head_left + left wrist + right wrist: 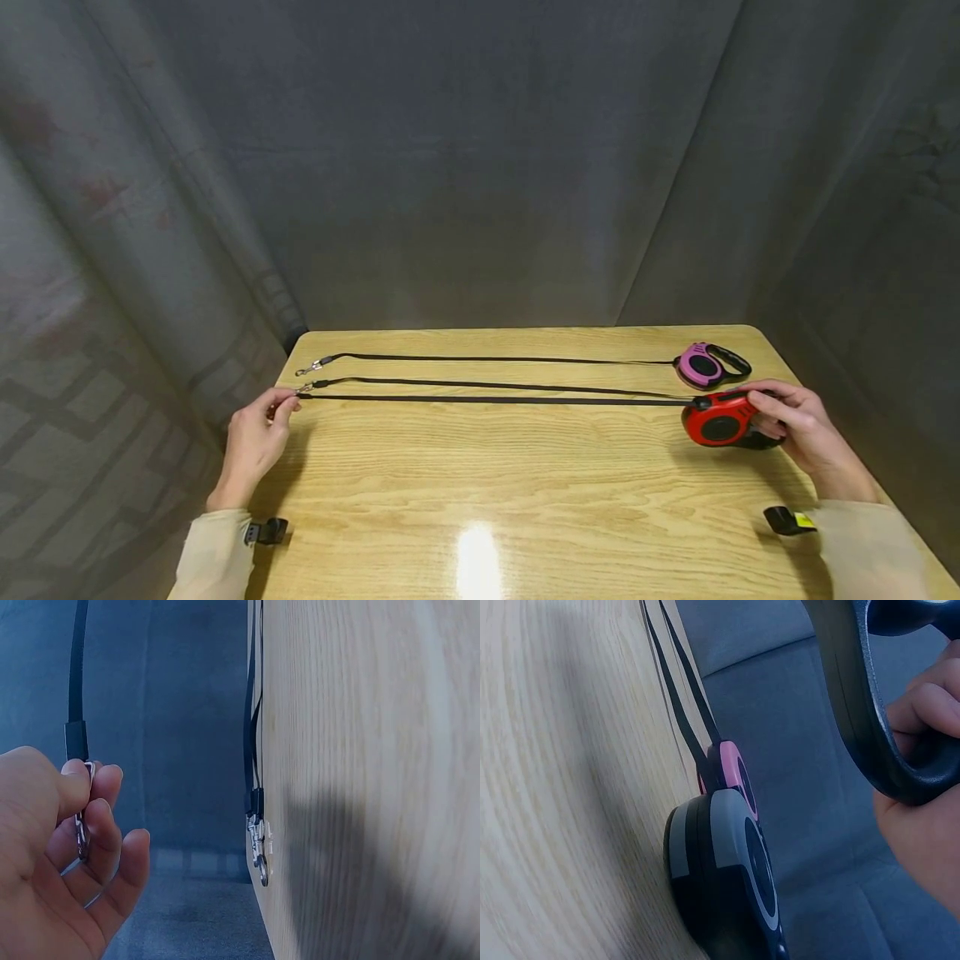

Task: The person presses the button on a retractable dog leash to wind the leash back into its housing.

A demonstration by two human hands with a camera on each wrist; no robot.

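Raised over the table, a red retractable dog leash hangs in my right hand, whose fingers grip its black handle. Its black strap runs straight across to my left hand. There the thumb and fingers pinch the metal snap hook at the strap's end. Behind it on the table lie two more leashes with their straps drawn out: a pink one at the back, and a grey and black one whose case the red leash hides in the head view.
The snap hooks of the lying leashes, a far one and a nearer one, rest near the left edge of the wooden table. Grey curtains hang behind the table and at both sides.
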